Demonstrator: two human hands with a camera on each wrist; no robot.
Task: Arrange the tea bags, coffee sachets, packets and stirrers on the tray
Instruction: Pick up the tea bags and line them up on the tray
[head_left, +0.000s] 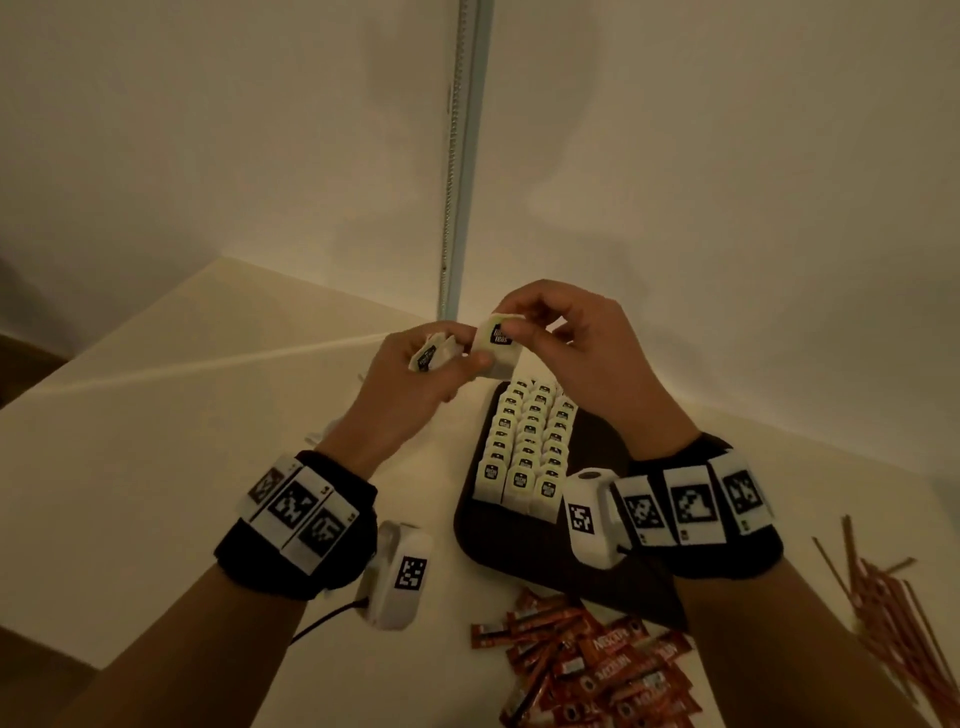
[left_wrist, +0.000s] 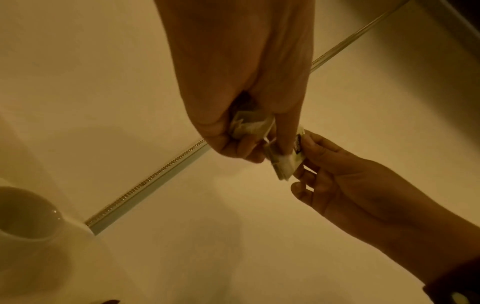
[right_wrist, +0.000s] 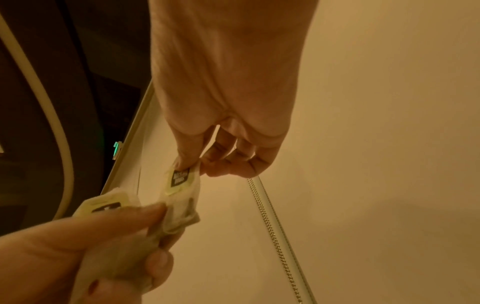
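Note:
A dark tray (head_left: 597, 447) lies on the pale table, with three rows of white tea bags (head_left: 527, 447) standing on its left part. Above the tray's far end, my left hand (head_left: 415, 369) grips a small bunch of tea bags (head_left: 428, 353). Its thumb also touches one white tea bag (head_left: 498, 343) that my right hand (head_left: 550, 327) pinches at the top between thumb and forefinger. The right wrist view shows that tea bag (right_wrist: 182, 185) hanging from my right fingertips, its lower end against the left hand's bunch (right_wrist: 103, 207). The left wrist view shows it (left_wrist: 285, 162) between both hands.
Red coffee sachets (head_left: 587, 665) lie in a heap on the table in front of the tray. Brown stirrers (head_left: 893, 613) are scattered at the right. A white cup (left_wrist: 26, 218) stands to the left. A wall with a beaded cord (head_left: 457, 156) rises behind the table.

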